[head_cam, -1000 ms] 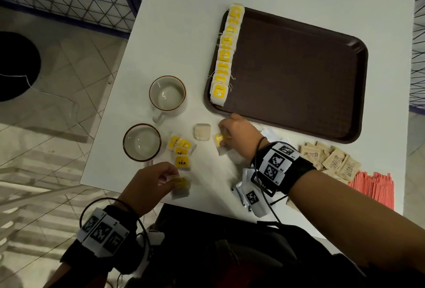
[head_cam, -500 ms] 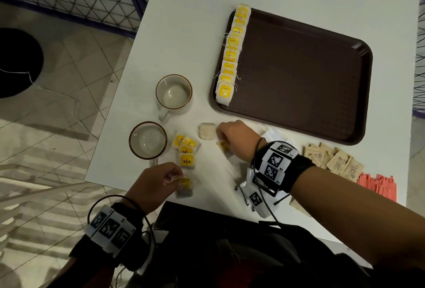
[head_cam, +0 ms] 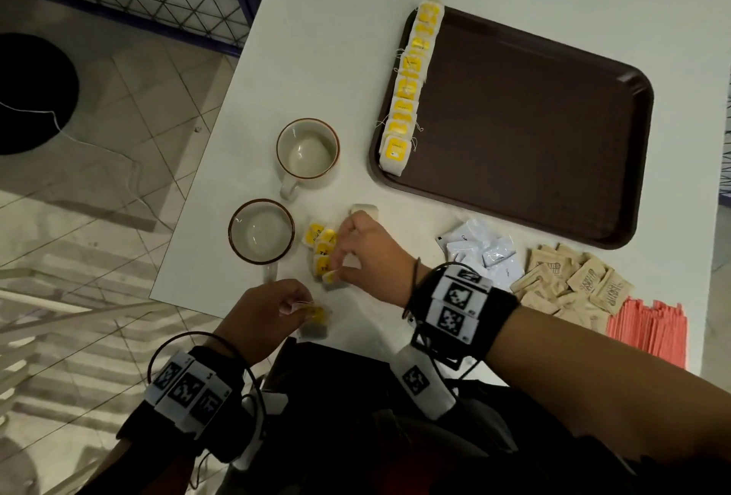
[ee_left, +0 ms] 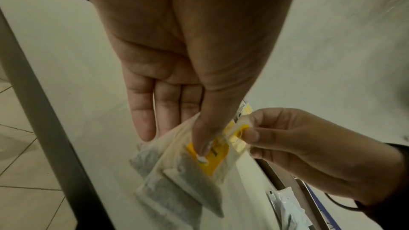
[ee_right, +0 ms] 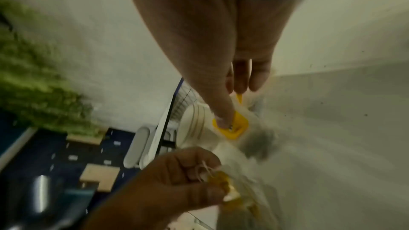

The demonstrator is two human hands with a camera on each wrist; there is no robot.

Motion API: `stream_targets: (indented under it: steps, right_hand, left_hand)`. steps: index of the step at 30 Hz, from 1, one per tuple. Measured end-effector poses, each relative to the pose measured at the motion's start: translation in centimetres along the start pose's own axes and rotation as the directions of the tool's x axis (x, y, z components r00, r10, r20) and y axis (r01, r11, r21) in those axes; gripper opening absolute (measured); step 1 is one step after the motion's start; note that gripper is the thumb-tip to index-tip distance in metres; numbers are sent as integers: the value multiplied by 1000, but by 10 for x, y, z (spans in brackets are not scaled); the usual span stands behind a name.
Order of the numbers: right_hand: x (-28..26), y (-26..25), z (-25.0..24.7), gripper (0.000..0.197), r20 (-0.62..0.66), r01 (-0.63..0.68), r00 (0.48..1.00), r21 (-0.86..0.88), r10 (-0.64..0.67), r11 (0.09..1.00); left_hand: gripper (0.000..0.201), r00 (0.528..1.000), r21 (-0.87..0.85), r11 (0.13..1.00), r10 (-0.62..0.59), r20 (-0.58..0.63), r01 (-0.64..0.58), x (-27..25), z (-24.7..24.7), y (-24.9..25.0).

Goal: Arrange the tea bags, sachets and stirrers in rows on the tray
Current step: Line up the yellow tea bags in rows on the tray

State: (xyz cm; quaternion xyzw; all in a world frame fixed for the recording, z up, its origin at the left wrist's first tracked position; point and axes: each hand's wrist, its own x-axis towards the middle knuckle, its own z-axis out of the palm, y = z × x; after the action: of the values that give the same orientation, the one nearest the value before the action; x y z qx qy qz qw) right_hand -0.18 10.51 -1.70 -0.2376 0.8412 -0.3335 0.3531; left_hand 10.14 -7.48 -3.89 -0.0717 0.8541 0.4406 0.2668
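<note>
Tea bags along tray left edge

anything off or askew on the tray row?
Row of tea bags hugs the tray left rim, bags overlapping and strings straggling over the edge. Otherwise nothing is spilled or damaged.

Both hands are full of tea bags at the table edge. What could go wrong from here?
1. The left hand pinches a bunch of yellow-tagged tea bags right at the white table's near edge; one could slip to the floor.
2. The right hand picks from a loose tea bag pile beside the brown-rimmed cup; trailing strings may snag and drag neighbours.
</note>
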Motion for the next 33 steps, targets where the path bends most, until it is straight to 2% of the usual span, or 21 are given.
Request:
stream_targets:
  steps: [4,7,9,12,14,16,20,25,29,33]
  right_hand:
    - [7,0,9,5,-60,68,995,-204,-81,977]
    - [1,2,2,6,-63,88,993,-167,-100,982]
    - [-1,1,-9,14,20,61,998,-137,-59,989]
    - [9,-3,-28,19,205,126,978,-407,-44,905]
    - [17,-9,-36,17,242,168,970,-559,-35,812]
    - [25,-14,-39,14,242,179,970,-607,-35,774]
    - [41,-20,-37,14,334,212,942,-614,7,760]
    - [53,-15,-30,17,430,266,902,-504,-29,822]
    - [46,-10,-28,20,374,270,919,-369,-123,890]
    - [25,0,-24,12,221,246,957,-267,-189,932]
  left_hand:
    - [28,1000,-11,1000,11,4,-11,-1,1,-1]
    - [29,1000,0,1000,14,7,-14,-1,2,-1]
    - [30,1000,-6,1000,15,0,-15,-1,1,-2]
    - [29,1000,-8,1000,10,-3,-10,-1,0,-1]
    - [26,1000,7,1000,9,11,-9,-1,-1,2]
    - [26,1000,0,1000,16,19,-16,-2,-1,3]
    - [28,1000,-18,1000,23,16,-22,-3,-1,4]
    - [30,999,-25,999,36,16,-36,-3,1,4]
    - [28,999,-32,998,46,21,-45,-4,1,5]
    - [23,998,-33,997,69,0,-69,-4,1,7]
